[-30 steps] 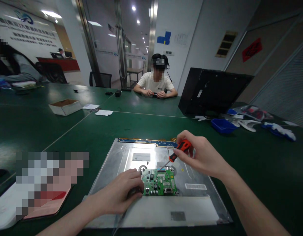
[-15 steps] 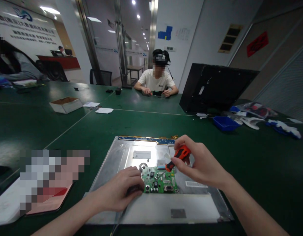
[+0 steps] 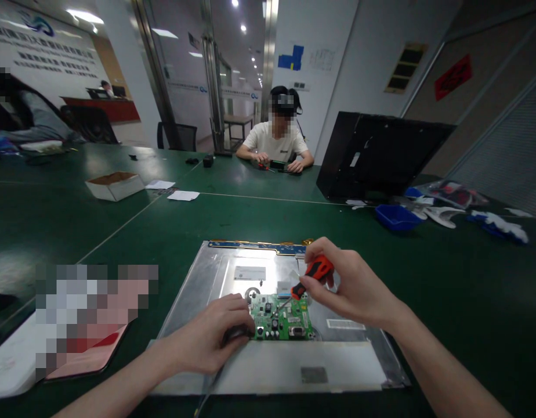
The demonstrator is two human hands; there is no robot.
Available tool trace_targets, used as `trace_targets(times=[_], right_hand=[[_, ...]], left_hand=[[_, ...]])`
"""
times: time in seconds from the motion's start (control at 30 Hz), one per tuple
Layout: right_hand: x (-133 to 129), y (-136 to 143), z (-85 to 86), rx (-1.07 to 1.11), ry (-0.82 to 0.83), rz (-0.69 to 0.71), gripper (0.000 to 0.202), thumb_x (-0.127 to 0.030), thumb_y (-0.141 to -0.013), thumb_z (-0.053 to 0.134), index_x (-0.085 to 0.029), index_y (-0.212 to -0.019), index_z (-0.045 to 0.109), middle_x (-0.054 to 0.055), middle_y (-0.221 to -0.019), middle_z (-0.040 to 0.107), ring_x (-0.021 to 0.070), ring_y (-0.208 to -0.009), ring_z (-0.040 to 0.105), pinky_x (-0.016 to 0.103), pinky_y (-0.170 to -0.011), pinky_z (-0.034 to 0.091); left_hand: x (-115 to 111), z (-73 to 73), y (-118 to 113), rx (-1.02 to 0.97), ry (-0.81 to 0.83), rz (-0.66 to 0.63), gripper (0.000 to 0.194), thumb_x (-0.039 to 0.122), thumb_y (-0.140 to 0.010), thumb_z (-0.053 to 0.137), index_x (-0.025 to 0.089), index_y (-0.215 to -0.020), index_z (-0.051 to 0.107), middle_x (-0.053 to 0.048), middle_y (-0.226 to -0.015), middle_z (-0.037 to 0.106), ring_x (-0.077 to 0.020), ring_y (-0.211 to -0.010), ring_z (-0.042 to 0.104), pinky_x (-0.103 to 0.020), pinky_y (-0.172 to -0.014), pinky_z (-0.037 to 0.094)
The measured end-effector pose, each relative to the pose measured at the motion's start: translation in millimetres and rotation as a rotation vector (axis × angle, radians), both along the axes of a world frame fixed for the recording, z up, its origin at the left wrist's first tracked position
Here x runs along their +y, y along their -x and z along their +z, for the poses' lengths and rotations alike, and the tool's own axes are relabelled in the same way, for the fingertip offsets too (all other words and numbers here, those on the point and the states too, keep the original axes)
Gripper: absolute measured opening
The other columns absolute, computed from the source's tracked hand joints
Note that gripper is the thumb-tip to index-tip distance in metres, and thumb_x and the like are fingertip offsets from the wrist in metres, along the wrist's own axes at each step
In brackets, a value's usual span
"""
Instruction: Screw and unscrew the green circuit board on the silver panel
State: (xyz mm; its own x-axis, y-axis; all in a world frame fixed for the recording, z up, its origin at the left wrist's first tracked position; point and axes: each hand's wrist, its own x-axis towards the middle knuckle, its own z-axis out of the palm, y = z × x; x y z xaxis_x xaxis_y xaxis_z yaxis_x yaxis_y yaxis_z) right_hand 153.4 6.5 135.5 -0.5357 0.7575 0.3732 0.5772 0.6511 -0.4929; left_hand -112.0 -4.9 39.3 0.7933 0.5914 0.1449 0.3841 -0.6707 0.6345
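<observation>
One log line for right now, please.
left hand: at left edge of circuit board | right hand: holding screwdriver, angled over it | tip contact: unclear | circuit board: on metal panel

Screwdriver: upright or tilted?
Tilted: the screwdriver slants down and leftward from the right hand, its shaft leaning over the green circuit board.

The left hand [image 3: 213, 334] curls palm-down while the right hand [image 3: 352, 284] grips higher up.
</observation>
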Motion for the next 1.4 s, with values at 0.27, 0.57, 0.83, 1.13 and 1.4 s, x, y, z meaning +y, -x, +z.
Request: trace_targets(times=[0.27,0.57,0.83,1.13,1.4], right_hand=[[13,-31,-11.2,0.042,0.004,-0.187,0.018,-0.034,-0.086,0.058,-0.023,-0.094,0.047,-0.002,-0.074,0.057,0.0114,-0.058,0.053,0.024,-0.051,0.040],[19,-48,-31.0,0.141,0.036,-0.319,0.022,-0.038,-0.086,0.059,-0.024,-0.097,0.046,-0.003,-0.074,0.053,0.0125,-0.059,0.052,0.024,-0.052,0.041],[29,-46,-39.3,0.156,-0.056,-0.442,0.021,-0.039,-0.085,0.059,-0.024,-0.093,0.047,-0.003,-0.071,0.053,0.0125,-0.056,0.050,0.024,-0.050,0.039],[52,-75,-77.8,0.383,-0.020,-0.651,0.031,-0.051,-0.079,0.063,-0.023,-0.088,0.051,0.000,-0.075,0.055,0.0145,-0.057,0.051,0.027,-0.052,0.040],[60,-68,-97.6,0.388,0.101,-0.580,0.032,-0.047,-0.076,0.066,-0.023,-0.082,0.046,-0.002,-0.069,0.056,0.0169,-0.059,0.053,0.028,-0.053,0.041]], left_hand=[[-2,-0.5,5,0.024,0.018,0.056,0.020,0.008,-0.078,0.056,0.019,-0.095,0.057,-0.003,-0.091,0.054,-0.0208,-0.089,0.050,-0.034,-0.076,0.039],[0,-1.3,5,0.043,0.023,0.064,0.018,0.008,-0.077,0.056,0.019,-0.092,0.057,-0.002,-0.090,0.055,-0.0200,-0.086,0.050,-0.032,-0.073,0.038],[0,-3.9,4,0.048,0.015,0.052,0.014,0.012,-0.082,0.055,0.020,-0.092,0.059,-0.003,-0.090,0.057,-0.0209,-0.087,0.050,-0.034,-0.075,0.039],[8,-2.1,7,-0.053,-0.027,0.166,0.011,0.022,-0.090,0.049,0.018,-0.093,0.059,-0.004,-0.088,0.056,-0.0189,-0.081,0.053,-0.031,-0.069,0.042],[47,2.4,-13,0.077,-0.083,0.363,0.015,0.024,-0.089,0.051,0.018,-0.100,0.059,-0.006,-0.097,0.065,-0.0209,-0.087,0.059,-0.033,-0.075,0.045]])
